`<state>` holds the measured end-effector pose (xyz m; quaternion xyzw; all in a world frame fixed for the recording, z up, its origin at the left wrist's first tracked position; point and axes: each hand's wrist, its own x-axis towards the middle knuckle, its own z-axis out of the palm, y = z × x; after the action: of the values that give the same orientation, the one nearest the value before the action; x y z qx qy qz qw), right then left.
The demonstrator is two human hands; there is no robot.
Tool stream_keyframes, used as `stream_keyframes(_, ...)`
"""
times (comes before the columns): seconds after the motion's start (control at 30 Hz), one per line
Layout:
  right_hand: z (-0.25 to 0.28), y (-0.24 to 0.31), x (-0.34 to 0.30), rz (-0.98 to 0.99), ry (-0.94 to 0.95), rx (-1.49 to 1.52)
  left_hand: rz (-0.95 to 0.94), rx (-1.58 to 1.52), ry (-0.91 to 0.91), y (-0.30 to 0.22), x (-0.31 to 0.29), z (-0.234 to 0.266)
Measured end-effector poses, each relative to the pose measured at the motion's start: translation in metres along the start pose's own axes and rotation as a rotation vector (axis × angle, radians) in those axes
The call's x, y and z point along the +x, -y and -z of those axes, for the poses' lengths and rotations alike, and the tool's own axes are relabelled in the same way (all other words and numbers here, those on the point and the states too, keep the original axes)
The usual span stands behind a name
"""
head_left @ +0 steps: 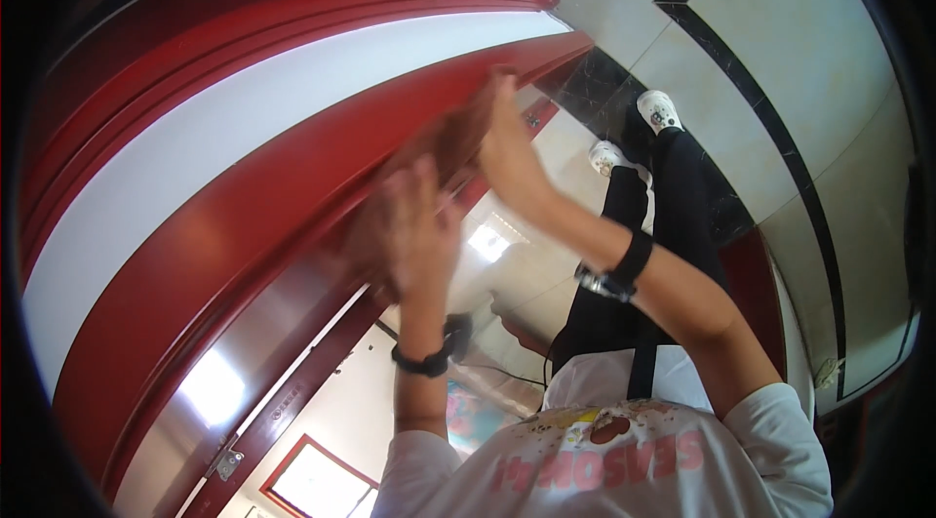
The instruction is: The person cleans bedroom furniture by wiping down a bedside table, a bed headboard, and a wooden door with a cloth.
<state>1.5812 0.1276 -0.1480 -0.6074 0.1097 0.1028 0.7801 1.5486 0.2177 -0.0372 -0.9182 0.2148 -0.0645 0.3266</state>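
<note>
While two hands (422,235) (507,147) touch one brown cloth (456,136), two shoes (659,111) (606,158) show.

The left hand (421,240) and the right hand (507,152), both motion-blurred, meet a reddish-brown, soft-looking cloth (453,138); how tightly the fingers close on it is unclear. Just left of the hands runs a long, glossy red moulding (234,225), with a smooth white strip (244,99) farther left. Below and left of the hands is a silvery metal hinge (228,461). Right of them, two white clogs (659,111) stand on pale floor tiles (780,30) with black bands.
</note>
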Motion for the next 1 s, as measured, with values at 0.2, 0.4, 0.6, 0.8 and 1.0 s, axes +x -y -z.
stream_keyframes(0.2,-0.02,0.077,-0.042,0.325,0.105,-0.073,0.285,0.078,-0.387,0.032,0.004,0.018)
stream_keyframes(0.4,-0.008,-0.032,-0.006,0.408,-0.031,-0.356,-0.021,-0.202,-0.036,-0.037,0.032,-0.048)
stream_keyframes(0.6,-0.006,-0.089,0.025,0.389,-0.176,-0.262,0.009,-0.195,0.073,-0.074,0.033,-0.085)
stream_keyframes(0.8,-0.055,-0.059,-0.015,0.265,-0.082,-0.207,0.267,-0.15,-0.163,-0.027,-0.018,-0.068)
stream_keyframes(1.0,-0.088,-0.025,-0.041,0.496,-0.223,-0.127,0.508,0.061,-0.479,0.017,-0.049,-0.057)
